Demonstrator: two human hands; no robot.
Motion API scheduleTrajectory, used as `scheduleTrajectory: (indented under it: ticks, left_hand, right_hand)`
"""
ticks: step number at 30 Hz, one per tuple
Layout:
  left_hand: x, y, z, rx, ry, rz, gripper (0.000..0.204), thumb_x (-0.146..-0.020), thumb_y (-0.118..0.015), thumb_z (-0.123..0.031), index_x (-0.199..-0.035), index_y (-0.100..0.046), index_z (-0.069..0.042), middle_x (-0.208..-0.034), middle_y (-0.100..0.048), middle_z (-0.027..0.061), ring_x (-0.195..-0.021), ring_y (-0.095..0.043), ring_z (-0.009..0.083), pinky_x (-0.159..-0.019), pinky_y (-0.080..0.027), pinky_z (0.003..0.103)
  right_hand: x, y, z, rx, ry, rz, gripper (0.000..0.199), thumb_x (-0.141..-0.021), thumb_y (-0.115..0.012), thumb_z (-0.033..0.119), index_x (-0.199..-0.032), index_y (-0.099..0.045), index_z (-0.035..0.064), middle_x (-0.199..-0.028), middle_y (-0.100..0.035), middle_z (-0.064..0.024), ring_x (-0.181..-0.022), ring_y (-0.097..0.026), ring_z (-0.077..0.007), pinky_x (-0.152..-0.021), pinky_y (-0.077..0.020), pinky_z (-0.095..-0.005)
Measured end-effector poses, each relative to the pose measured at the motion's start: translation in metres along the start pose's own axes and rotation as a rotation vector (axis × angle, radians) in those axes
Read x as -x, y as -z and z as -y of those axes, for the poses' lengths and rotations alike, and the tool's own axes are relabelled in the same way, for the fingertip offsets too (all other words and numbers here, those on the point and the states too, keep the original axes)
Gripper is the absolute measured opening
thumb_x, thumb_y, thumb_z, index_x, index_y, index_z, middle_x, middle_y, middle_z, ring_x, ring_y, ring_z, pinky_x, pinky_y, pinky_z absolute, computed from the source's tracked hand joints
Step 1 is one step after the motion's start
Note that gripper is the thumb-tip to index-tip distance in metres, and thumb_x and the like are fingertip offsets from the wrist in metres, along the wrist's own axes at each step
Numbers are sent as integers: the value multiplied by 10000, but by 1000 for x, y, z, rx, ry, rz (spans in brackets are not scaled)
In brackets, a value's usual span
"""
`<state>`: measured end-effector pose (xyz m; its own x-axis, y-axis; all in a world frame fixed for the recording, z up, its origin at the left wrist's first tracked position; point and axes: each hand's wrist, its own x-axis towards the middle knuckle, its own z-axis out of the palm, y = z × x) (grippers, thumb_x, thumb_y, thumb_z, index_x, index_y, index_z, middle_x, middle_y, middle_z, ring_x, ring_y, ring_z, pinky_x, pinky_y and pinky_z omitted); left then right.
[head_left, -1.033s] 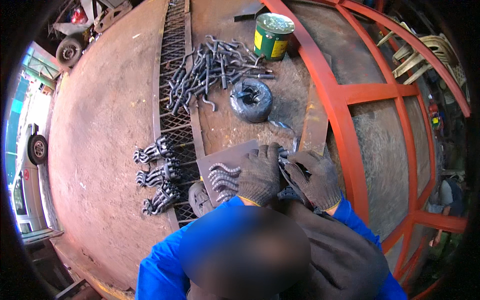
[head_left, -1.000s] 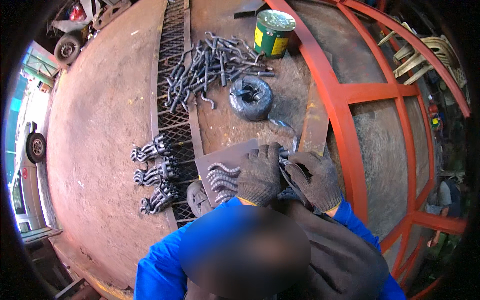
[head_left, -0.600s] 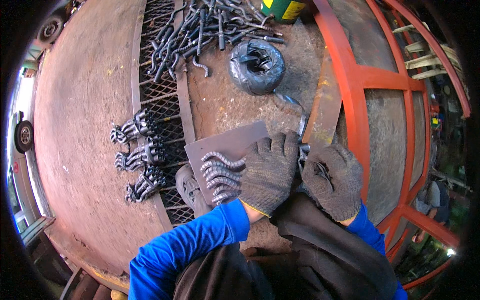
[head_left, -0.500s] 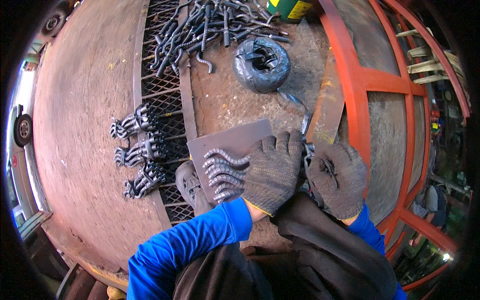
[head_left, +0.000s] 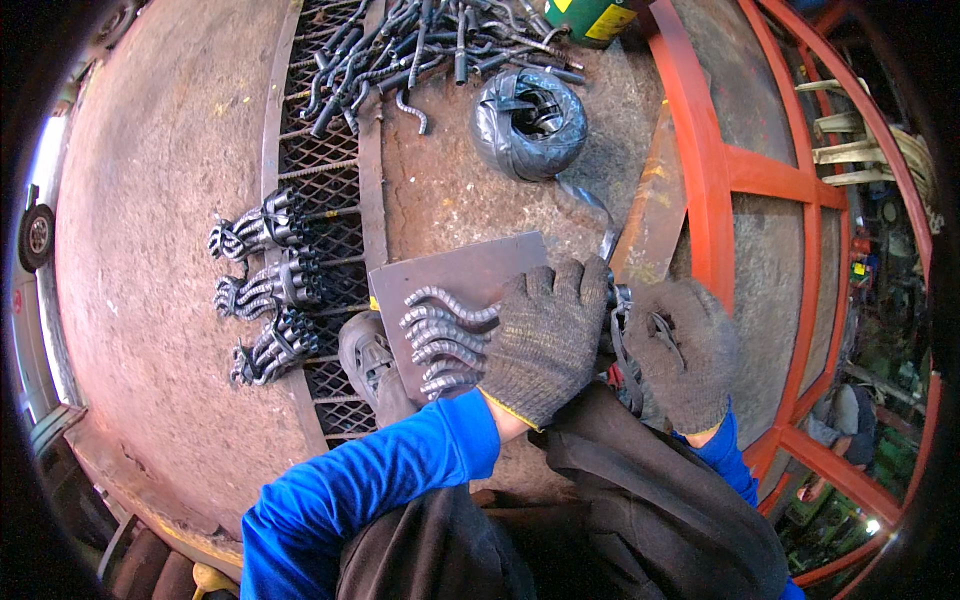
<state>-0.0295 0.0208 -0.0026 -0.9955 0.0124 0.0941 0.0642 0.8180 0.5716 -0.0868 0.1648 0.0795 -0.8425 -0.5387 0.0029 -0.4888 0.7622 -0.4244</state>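
Three tied bundles (head_left: 272,282) of bent rods sit well left of both hands. Then a metal plate (head_left: 460,262), with loose bent rods (head_left: 445,335) poking out from under the left hand (head_left: 545,345), which is flattish over them; can't tell if it's gripping. Roll (head_left: 530,125) of black strip (head_left: 594,204) beyond the hands. Right hand (head_left: 685,350) is curled round some strip, red frame (head_left: 712,200) just right of it.

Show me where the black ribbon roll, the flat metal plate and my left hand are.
Black ribbon roll (head_left: 520,148), head view: on the front of its wrapped side.
Flat metal plate (head_left: 470,271), head view: on its bare upper part.
Left hand (head_left: 547,342), head view: on the back of its glove.
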Motion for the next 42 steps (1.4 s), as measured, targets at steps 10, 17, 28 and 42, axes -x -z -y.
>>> scheduleTrajectory:
  ticks: [10,17,28,42]
  left_hand:
    - [1,-2,0,-32,0,5,503,-832,-593,-224,-1270,-515,9,-1072,-583,186,-940,-584,320,-815,-466,443]
    - [-1,-3,2,-21,-6,-27,473,-844,-569,-190,-1263,-521,24,-1064,-589,189,-933,-585,323,-805,-474,434]
    - [-2,5,-3,6,29,56,584,-802,-632,-243,-1304,-500,26,-1173,-581,188,-998,-576,333,-856,-451,461]
    - [-5,16,-6,88,50,131,757,-689,-728,-244,-1371,-463,-53,-1195,-551,161,-1030,-541,352,-874,-435,471]
  right_hand:
    - [1,-5,7,109,98,73,204,-753,-733,156,-922,-637,93,-859,-613,-134,-804,-603,-360,-685,-498,-442]
    - [1,-12,6,86,97,74,229,-755,-743,149,-952,-648,82,-856,-626,-133,-827,-620,-341,-698,-504,-426]
    - [5,18,-33,-903,-433,315,380,-879,-737,314,-1094,-649,14,-920,-688,-118,-789,-669,-207,-739,-545,-323]
    - [-8,10,-12,-64,-128,107,171,-813,-728,131,-950,-700,33,-883,-668,-144,-773,-671,-297,-677,-526,-376]
